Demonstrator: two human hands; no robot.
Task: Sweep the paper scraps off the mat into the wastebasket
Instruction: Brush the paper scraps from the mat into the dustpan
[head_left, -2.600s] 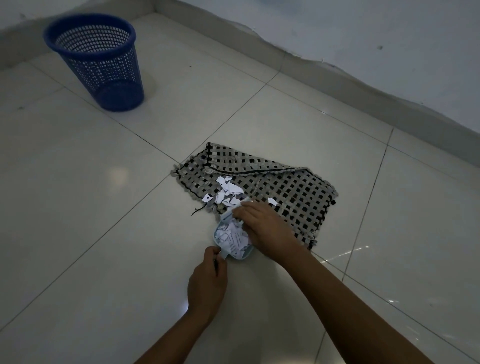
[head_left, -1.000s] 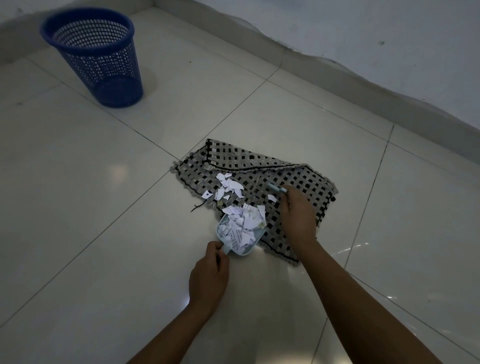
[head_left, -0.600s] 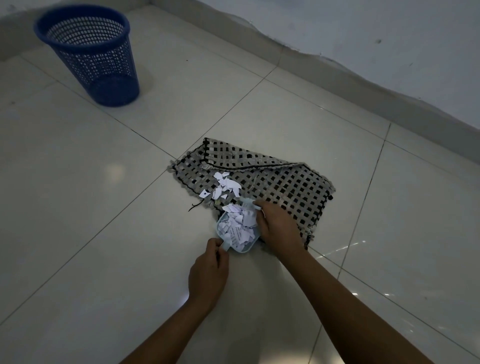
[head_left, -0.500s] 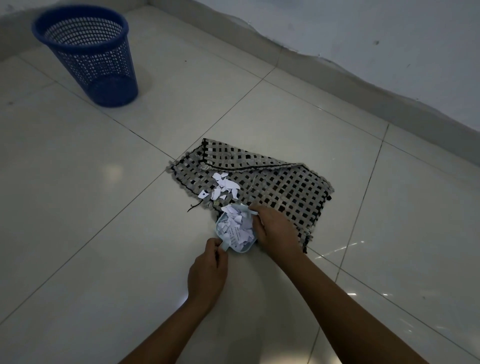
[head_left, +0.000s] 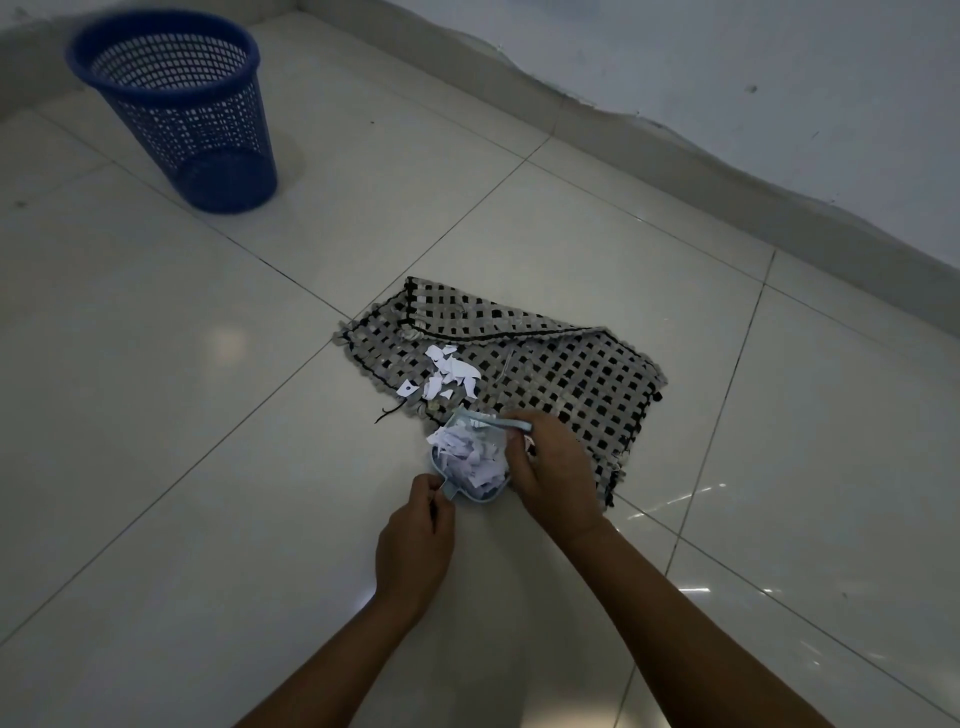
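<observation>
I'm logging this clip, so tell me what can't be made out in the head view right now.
- Small brush: mostly hidden by the right hand; bristles unseen.
- Dustpan floor: buried under paper scraps.
- Dustpan handle: covered by the left hand.
- Wastebasket contents: too dim to tell.
- Mat near edge: behind the right hand.

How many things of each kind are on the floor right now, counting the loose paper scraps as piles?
Wastebasket: 1
Woven mat: 1
Small dustpan, its handle held by the left hand: 1
Small brush, held by the right hand: 1
Piles of paper scraps: 2, one on the mat, one in the dustpan
Total: 6
</observation>
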